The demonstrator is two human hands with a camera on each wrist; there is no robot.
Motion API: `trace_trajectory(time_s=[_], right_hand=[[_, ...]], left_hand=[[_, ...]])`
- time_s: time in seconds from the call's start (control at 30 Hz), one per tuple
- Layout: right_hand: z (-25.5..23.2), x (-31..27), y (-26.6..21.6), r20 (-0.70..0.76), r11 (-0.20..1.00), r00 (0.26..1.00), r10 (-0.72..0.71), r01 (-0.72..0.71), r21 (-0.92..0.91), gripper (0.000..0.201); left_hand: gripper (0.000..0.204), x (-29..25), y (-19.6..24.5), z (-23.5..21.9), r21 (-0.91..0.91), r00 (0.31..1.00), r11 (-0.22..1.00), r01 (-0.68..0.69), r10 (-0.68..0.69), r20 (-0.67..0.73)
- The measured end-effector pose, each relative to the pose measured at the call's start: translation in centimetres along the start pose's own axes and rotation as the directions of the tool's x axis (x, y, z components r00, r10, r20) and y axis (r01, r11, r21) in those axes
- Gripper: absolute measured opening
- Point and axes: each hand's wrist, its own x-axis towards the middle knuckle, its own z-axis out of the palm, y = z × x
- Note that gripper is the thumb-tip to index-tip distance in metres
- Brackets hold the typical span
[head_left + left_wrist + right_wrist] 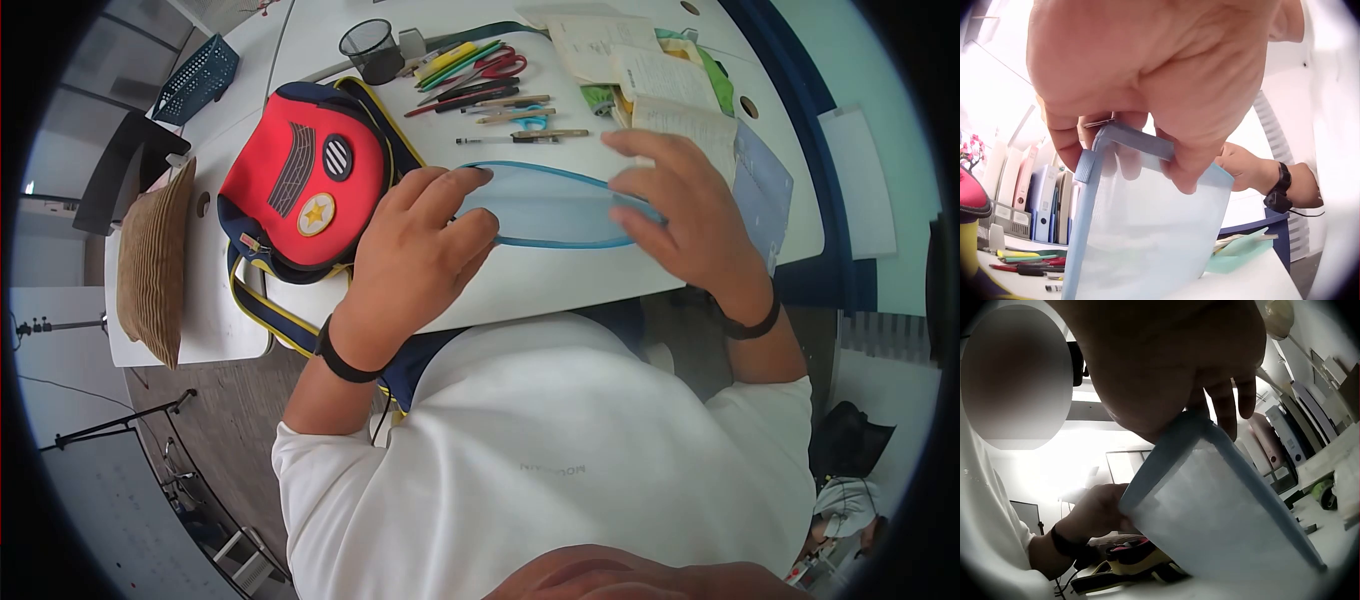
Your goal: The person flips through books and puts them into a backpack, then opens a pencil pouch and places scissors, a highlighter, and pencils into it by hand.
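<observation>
A translucent pouch with blue edging (pixel 550 205) is held up above the white table, its mouth spread apart. My left hand (pixel 425 235) pinches its left end between thumb and fingers; in the left wrist view the left hand (pixel 1154 75) grips the blue edge of the pouch (pixel 1147 231). At the right end is my right hand (pixel 690 210), its thumb and a finger at the corner, other fingers raised. The right wrist view shows the right hand (pixel 1179 369) over the corner of the pouch (pixel 1210 506), where the fingertips are partly hidden.
A red and navy backpack (pixel 310 190) stands at the left beside a brown cushion (pixel 155 265). Pens (pixel 460 70), scissors (pixel 500 67) and a mesh cup (pixel 371 52) lie or stand beyond the pouch. Open books (pixel 665 90) and a blue booklet (pixel 762 190) are at the right.
</observation>
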Motion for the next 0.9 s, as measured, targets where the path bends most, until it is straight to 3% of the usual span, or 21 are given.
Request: trace_trajectory(time_s=[0.13, 0.23, 0.3, 0.4, 0.53, 0.6, 0.73, 0.8, 0.83, 0.9], right_hand=[[-0.2, 1.9, -0.3, 0.152, 0.987, 0.984, -0.089, 0.107, -0.116, 0.022], [-0.3, 2.9, 0.5, 0.29, 0.973, 0.957, 0.025, 0.043, -0.226, 0.037], [-0.5, 3.6, 0.3, 0.431, 0.97, 0.877, 0.211, -0.133, -0.205, 0.056], [-1.1, 4.8, 1.0, 0.502, 0.981, 0.848, 0.17, -0.094, -0.173, 0.068], [-1.5, 5.7, 1.9, 0.524, 0.972, 0.831, 0.187, -0.081, -0.218, 0.069], [-1.7, 6.1, 2.1, 0.583, 0.978, 0.786, 0.207, -0.145, -0.152, 0.068], [-1.7, 7.0, 3.1, 0.614, 0.985, 0.771, 0.17, -0.144, -0.092, 0.066], [-2.1, 8.0, 4.8, 0.692, 0.974, 0.718, 0.075, -0.201, 0.104, 0.055], [-2.2, 8.7, 6.2, 0.694, 0.975, 0.716, 0.076, -0.2, 0.1, 0.055], [-2.2, 10.8, 9.7, 0.566, 0.906, 0.823, -0.037, -0.212, 0.368, 0.042]], left_hand=[[0.031, 0.4, -0.3, -0.7, -0.058, 1.0, 0.998, -0.001, 0.002, 0.02], [0.033, 0.2, -1.2, -0.3, -0.149, 0.999, 0.988, -0.036, 0.039, 0.014], [0.033, 0.2, -2.1, 0.0, -0.184, 0.999, 0.982, -0.046, 0.044, -0.018], [0.032, 0.0, -3.6, 0.3, -0.249, 0.995, 0.965, -0.083, 0.066, -0.077], [0.032, 0.0, -5.1, 1.1, -0.27, 0.972, 0.943, -0.197, 0.151, -0.183], [0.032, 0.0, -5.6, 1.0, -0.285, 0.967, 0.935, -0.211, 0.156, -0.202], [0.032, 0.1, -6.5, 0.9, -0.297, 0.963, 0.93, -0.217, 0.154, -0.219], [0.032, 0.1, -7.0, 1.3, -0.318, 0.965, 0.925, -0.209, 0.142, -0.221], [0.031, 0.1, -7.3, 1.5, -0.336, 0.966, 0.92, -0.203, 0.133, -0.221], [0.03, 0.2, -7.5, 1.5, -0.348, 0.964, 0.914, -0.209, 0.134, -0.229]])
